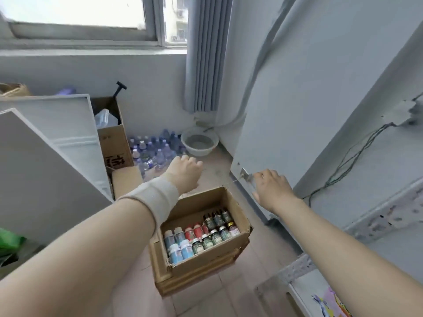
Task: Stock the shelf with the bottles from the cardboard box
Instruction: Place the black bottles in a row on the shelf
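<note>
An open cardboard box (231, 204) sits on the floor below my arms. Inside it stand several small bottles (201, 234) in rows: blue-labelled, red-labelled and dark green ones. My left hand (185, 173) hovers above and beyond the box's far edge, fingers curled, holding nothing that I can see; a white band wraps the wrist. My right hand (272, 189) reaches to the right of the box, fingers apart, near a metal bracket on a white panel. A metal shelf (295, 271) shows at the lower right.
A pile of plastic water bottles (153, 149) and a white basin (199, 143) lie by the far wall. A taller cardboard box (114, 143) and white boards (45, 156) stand at the left. Cables (348, 161) hang at the right.
</note>
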The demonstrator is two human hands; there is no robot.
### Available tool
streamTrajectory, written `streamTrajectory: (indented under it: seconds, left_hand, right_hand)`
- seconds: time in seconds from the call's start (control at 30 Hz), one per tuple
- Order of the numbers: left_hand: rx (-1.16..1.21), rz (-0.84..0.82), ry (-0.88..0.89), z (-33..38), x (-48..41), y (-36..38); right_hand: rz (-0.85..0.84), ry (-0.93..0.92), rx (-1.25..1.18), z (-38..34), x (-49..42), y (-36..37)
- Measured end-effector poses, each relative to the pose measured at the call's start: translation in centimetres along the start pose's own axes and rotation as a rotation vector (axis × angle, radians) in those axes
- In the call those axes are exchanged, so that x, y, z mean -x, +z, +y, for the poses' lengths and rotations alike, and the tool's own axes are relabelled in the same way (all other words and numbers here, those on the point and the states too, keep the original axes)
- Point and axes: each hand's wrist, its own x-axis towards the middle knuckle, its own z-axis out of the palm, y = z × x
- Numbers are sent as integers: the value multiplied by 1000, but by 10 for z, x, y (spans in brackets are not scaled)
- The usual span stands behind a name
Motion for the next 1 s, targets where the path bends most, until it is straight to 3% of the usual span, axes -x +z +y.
streamTrajectory:
  seconds: [0.23, 0.57, 0.7, 0.8, 1.0]
  left_hand:
    - [258, -317, -73, 12, -70, 136]
    - [879, -812, -468, 72, -129, 316]
    - [1187, -826, -692, 89, -170, 387]
    - [1384, -725, -840, 95, -204, 426]
    - [1531, -666, -957, 107, -231, 471]
  right_hand:
    - [-266, -161, -7, -13, -103, 112]
    - [-578, -378, -54, -24, -230, 275]
    - [-599, -420, -72, -45, -293, 341]
    - [-571, -435, -40, -54, -332, 379]
    - [-781, -494, -53, -60, -367, 420]
